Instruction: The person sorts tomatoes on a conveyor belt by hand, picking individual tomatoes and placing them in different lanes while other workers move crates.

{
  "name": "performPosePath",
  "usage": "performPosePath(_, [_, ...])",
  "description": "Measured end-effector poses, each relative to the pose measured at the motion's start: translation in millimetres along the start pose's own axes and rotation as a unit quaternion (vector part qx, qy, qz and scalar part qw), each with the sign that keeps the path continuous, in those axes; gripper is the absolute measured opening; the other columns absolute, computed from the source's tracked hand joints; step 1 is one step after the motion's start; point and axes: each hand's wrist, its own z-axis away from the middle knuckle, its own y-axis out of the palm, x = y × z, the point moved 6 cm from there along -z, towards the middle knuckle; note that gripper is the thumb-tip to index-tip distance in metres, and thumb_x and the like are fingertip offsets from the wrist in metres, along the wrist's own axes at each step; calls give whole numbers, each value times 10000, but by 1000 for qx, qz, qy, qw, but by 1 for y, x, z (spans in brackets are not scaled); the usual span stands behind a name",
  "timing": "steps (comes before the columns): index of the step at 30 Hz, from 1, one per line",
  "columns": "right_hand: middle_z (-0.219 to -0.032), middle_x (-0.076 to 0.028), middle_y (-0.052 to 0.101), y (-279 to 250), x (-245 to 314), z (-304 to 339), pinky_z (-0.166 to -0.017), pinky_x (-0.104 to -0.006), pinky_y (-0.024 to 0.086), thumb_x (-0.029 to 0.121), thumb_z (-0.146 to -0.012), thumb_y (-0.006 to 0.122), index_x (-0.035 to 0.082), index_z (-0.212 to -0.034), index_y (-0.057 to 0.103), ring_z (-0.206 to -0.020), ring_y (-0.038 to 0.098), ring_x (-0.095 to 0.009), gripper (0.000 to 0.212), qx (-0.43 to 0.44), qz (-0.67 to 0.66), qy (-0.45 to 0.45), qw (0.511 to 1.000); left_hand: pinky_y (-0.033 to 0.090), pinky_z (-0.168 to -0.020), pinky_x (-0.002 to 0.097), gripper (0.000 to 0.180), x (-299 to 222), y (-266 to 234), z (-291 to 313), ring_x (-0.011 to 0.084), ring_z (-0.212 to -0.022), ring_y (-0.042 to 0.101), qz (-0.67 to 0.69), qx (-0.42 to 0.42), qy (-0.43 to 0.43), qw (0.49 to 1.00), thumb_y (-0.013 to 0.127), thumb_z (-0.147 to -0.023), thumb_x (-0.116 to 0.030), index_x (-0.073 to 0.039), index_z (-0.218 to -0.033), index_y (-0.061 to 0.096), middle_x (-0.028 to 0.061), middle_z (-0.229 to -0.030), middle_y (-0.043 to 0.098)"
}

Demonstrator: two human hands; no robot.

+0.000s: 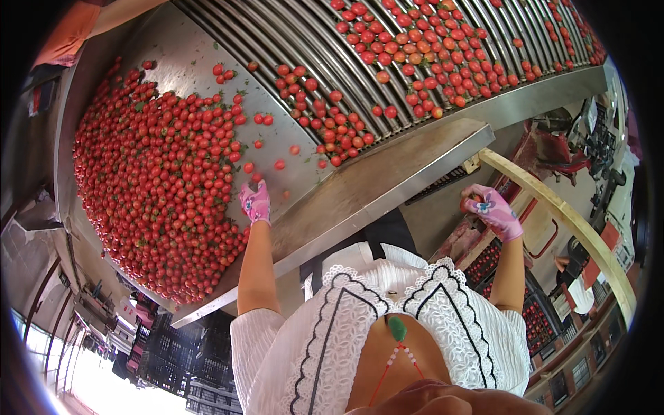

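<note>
A large heap of small red tomatoes [159,180] fills the left part of a steel tray [277,131]. My left hand [256,203], in a pink patterned glove with bare fingertips, reaches over the tray at the heap's right edge. Its thumb and forefinger are apart, and one tomato [256,177] lies right at the fingertips; I see nothing held. Out to the right, beyond the tray's edge, is my right hand [494,211], gloved alike. Its fingers are curled round red tomatoes [469,202], partly hidden by the hand.
Metal rollers [256,41] carry more tomatoes beyond the tray. A broad steel ledge [373,187] runs between me and the rollers. A curved pale bar [560,204] stands at the right, near crates of tomatoes [536,315]. Dark stacked crates [173,353] stand lower left. An orange sleeve [66,34] shows upper left.
</note>
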Motion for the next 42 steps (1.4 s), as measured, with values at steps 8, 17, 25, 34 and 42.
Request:
performPosePath(8, [-947,-161,656,14,80,-7,-796,-368,492,36,-852,594,39,-1024,636,-901,627,-331,177,-316,118,-193,922,494,-599,375,642,-19,113,15,245,-832,567,294,239,-93,921,644,-857,-366,-242,-1411,344,105,-1249,518])
performPosePath(17, [-873,-87,653,-5,107,-87,-776,-395,466,68,-810,615,90,-942,647,-838,610,-288,137,-430,276,-318,799,504,-842,319,523,-204,116,83,225,-987,640,184,308,210,910,644,-860,-360,-99,-1298,531,95,-1049,684])
performPosePath(25, [-849,-62,649,-2,106,-88,-763,-384,455,79,-796,619,117,-905,653,-804,607,-262,120,-424,278,-292,811,472,-945,388,497,-250,104,62,322,-1091,606,13,316,374,872,595,-857,-296,-156,-1327,515,180,-1195,620])
performPosePath(34, [-880,-54,667,-5,106,-89,-772,-381,462,79,-778,634,122,-894,653,-828,623,-248,125,-409,282,-287,819,527,-845,348,362,-238,45,-18,252,-977,651,246,113,245,931,618,-870,-233,-89,-1202,600,141,-1065,675])
performPosePath(42, [-881,-49,672,0,113,-90,-761,-373,465,65,-771,635,125,-896,649,-834,628,-239,140,-412,302,-283,811,527,-820,435,320,-251,28,-13,385,-910,643,86,74,185,976,587,-864,-305,-128,-1126,639,230,-1130,605])
